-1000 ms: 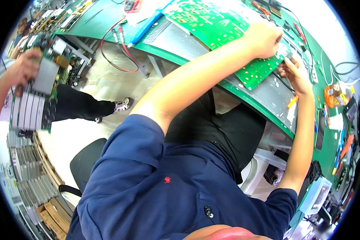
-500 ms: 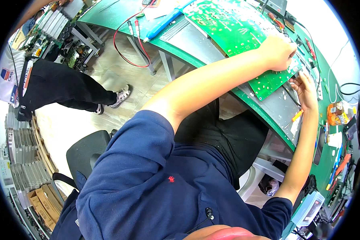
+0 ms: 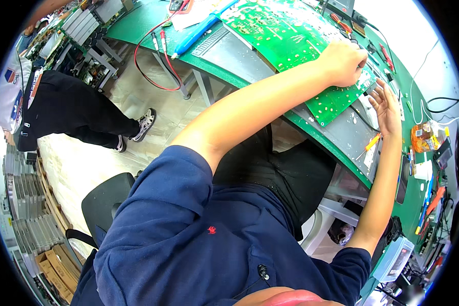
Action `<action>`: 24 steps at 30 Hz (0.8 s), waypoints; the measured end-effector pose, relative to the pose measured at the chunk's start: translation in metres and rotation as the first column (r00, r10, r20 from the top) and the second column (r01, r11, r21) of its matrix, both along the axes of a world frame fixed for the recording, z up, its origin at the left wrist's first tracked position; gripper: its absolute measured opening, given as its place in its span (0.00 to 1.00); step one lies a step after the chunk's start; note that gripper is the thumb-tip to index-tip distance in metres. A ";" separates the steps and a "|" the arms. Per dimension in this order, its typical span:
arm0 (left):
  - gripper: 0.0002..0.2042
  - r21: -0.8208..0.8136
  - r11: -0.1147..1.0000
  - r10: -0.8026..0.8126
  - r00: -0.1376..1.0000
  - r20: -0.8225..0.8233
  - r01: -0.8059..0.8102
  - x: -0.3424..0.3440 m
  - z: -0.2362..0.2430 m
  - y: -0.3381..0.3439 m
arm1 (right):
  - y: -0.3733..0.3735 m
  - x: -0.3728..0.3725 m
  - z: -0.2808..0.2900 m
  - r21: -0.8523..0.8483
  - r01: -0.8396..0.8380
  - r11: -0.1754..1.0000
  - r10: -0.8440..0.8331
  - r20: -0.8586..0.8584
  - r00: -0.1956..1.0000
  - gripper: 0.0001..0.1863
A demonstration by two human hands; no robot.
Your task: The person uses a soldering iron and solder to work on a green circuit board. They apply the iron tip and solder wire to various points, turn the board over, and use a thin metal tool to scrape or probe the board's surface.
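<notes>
A large green circuit board lies tilted over a grey metal panel on the bench. Across my body my left arm reaches to the board's right part, where my left hand is closed in a fist just over it. What its fingers hold, if anything, is hidden. By the board's right edge is my right hand, palm partly turned up, fingers slightly bent and apart, with nothing visible in them. A dark cable and a whitish patch show beside that hand. Below it, a screwdriver with an orange handle lies on the panel.
On the green bench lie a blue pump-like tool, red and black probes and red-handled pliers. An orange bag and a dark phone sit at right. Another person stands at left, near an office chair.
The whole view has shifted slightly, so the bench appears further left. My right hand's fingers are more stretched out than before. My left hand stays closed over the board.
</notes>
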State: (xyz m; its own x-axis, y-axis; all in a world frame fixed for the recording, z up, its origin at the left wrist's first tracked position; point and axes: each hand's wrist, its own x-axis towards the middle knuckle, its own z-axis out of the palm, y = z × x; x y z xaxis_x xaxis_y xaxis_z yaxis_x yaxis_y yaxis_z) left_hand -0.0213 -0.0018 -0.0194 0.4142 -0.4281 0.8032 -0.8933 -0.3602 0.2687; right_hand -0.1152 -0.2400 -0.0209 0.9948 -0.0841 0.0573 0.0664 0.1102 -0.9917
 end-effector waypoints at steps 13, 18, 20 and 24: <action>0.11 0.027 0.999 -0.046 0.999 0.005 0.046 -0.002 0.003 0.005 | -0.015 -0.003 -0.011 -0.785 0.196 0.587 -0.064 0.197 0.978 0.15; 0.15 -0.010 0.998 -0.066 0.998 -0.012 0.066 -0.003 0.005 0.009 | -0.018 -0.003 -0.005 -0.789 0.239 0.566 -0.152 0.185 0.971 0.16; 0.15 0.003 0.996 -0.086 0.996 0.023 0.086 0.000 0.005 0.006 | -0.028 -0.001 -0.007 -0.793 0.282 0.540 -0.214 0.195 0.957 0.17; 0.16 0.006 0.997 -0.072 0.994 -0.081 0.073 0.005 0.004 0.005 | -0.040 0.005 -0.012 -0.850 0.334 0.408 -0.267 0.239 0.934 0.21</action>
